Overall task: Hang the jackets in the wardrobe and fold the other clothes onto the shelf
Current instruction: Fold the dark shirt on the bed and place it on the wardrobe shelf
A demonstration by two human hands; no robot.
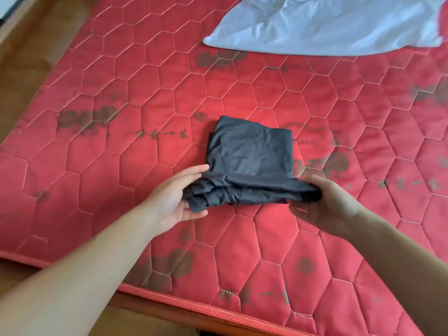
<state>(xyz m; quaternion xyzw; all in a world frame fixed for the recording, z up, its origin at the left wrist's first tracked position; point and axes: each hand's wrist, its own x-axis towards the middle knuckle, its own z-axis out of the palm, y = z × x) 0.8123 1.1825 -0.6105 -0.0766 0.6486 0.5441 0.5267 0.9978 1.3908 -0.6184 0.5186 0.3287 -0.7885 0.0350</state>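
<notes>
**Dark garment half folded on the red mattress**

The garment [249, 151] is dark grey, thin and softly creased, folded into a compact, roughly square bundle. Its far part lies flat on the mattress [145, 76], while its near edge is gathered into a thick, rumpled roll raised a little off the surface. It sits near the middle of the mattress, somewhat toward the near edge.

The left hand [174, 200] holds the left end of that roll: the fingers reach out along and under the cloth, the thumb lies over its top, and the fabric bunches in the palm. The right hand [324, 204] grips the right end, fingers curled beneath and thumb pressed on top (the fingertips themselves are partly hidden by the cloth). Both forearms come in from the near edge, bare.

The mattress is quilted in a hexagon pattern, red, with dark smudged prints scattered across it. Toward its far right corner lies a white cloth [327, 25], spread out and wrinkled, well apart from the garment. A brown wooden frame [29, 40] runs along the left edge of the mattress.
</notes>
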